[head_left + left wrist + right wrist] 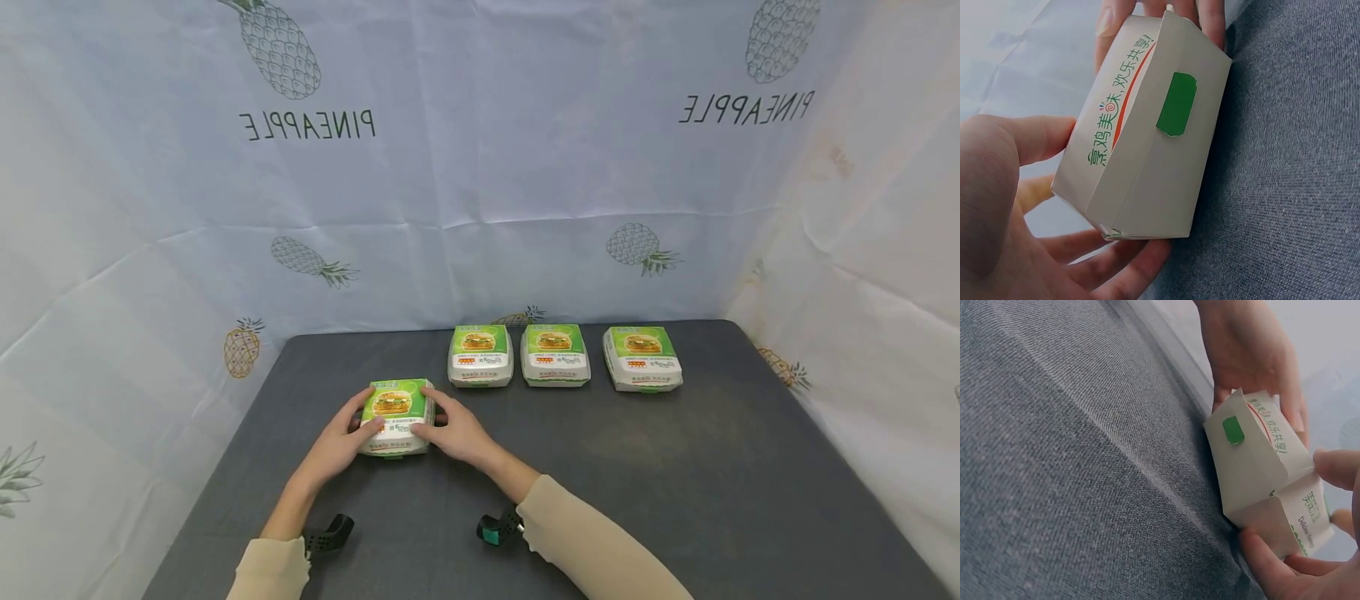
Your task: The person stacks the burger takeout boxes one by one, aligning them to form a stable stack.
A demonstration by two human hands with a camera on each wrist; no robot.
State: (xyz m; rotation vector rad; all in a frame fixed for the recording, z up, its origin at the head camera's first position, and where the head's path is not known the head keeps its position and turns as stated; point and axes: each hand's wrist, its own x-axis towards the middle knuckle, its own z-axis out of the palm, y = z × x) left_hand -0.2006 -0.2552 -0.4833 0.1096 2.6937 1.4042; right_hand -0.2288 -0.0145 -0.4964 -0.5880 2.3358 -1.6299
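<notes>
A burger box [394, 408], white and green with a burger picture on its lid, sits on the dark table at the left. My left hand [335, 440] grips its left side, thumb at the front of the lid and fingers along the side. From the right, my right hand [459, 428] grips the opposite side in the same way. In the left wrist view the front of the burger box [1147, 137] shows a green tab. The right wrist view shows the closed burger box [1254, 462] between both hands, its underside against the cloth.
Three similar burger boxes stand along the back: one near the middle [481, 357], another beside it [555, 356], a third farther right [642, 359]. Dark grey cloth covers the table [675, 483]. A white pineapple-print curtain [480, 167] hangs behind and at both sides.
</notes>
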